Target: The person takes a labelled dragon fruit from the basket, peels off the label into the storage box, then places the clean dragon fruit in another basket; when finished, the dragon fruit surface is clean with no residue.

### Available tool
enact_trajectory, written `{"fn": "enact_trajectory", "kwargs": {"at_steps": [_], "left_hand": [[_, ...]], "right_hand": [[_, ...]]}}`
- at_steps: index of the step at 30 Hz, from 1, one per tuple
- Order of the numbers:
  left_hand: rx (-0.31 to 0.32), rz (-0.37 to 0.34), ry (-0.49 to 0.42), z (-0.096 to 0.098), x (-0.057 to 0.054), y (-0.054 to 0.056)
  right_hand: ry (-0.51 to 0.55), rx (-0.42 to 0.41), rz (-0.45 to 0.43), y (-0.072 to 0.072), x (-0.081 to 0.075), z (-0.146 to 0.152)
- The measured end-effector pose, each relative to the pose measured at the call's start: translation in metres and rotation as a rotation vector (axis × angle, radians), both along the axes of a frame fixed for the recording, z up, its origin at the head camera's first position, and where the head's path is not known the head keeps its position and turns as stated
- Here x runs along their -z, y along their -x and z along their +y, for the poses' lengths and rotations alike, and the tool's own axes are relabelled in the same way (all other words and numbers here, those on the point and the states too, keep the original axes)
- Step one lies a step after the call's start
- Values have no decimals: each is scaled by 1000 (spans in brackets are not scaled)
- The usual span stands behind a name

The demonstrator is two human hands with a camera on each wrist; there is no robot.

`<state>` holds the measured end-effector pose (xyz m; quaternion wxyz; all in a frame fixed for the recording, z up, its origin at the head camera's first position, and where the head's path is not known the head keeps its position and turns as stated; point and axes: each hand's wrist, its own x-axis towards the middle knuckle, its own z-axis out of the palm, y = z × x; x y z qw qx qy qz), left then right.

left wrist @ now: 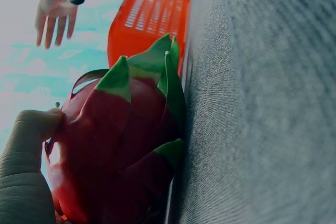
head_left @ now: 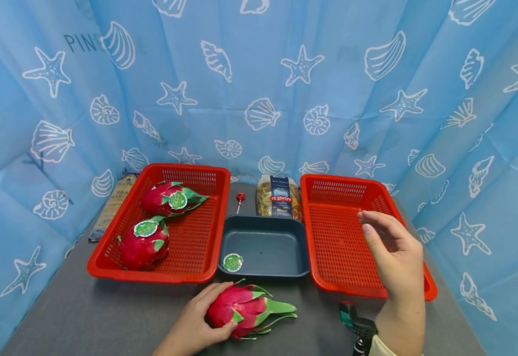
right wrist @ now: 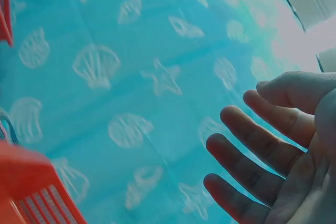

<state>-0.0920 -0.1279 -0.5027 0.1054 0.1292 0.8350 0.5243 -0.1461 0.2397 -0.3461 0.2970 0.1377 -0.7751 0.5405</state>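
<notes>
On the table in front of the blue tray, my left hand [head_left: 203, 316] grips a dragon fruit [head_left: 245, 309] from its left side, its green leaf tips pointing right. In the left wrist view the thumb [left wrist: 34, 129] presses the red skin of the dragon fruit [left wrist: 115, 150], which lies against the grey table. My right hand [head_left: 397, 252] hovers over the right red basket [head_left: 334, 282] with nothing in it. The right wrist view shows the fingers of that hand [right wrist: 283, 156] spread apart.
Two more dragon fruits [head_left: 145, 242] with green stickers lie in the left red basket [head_left: 196, 274]. A blue tray [head_left: 265, 247] with a round green sticker [head_left: 232, 262] sits between the baskets. Behind it are a lollipop [head_left: 240, 198] and a pasta bag [head_left: 280, 198]; a long packet [head_left: 114, 207] lies far left.
</notes>
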Motion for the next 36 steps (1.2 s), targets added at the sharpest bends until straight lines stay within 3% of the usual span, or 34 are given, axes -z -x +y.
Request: {"fn": "enact_trajectory", "kwargs": {"at_steps": [8,16,21,25,32,36], "left_hand": [[-1,3,6,0,0,0],[0,9,1,1,-1,0],[-2,53,8,1,2,-1],[-23,65,-3,3,3,-2],[-50,50,-75,8,1,-5],[-57,67,-170,12,-2,-7]], "right_hand": [[316,34,-10,-13,-1,42],[433,135,-40,-21,13,80],[496,222,-162,-23,29,102],[463,239,-290,-23,48,123],[331,158,-558,-17,83,154],[351,8,-561,-14,98,161]]}}
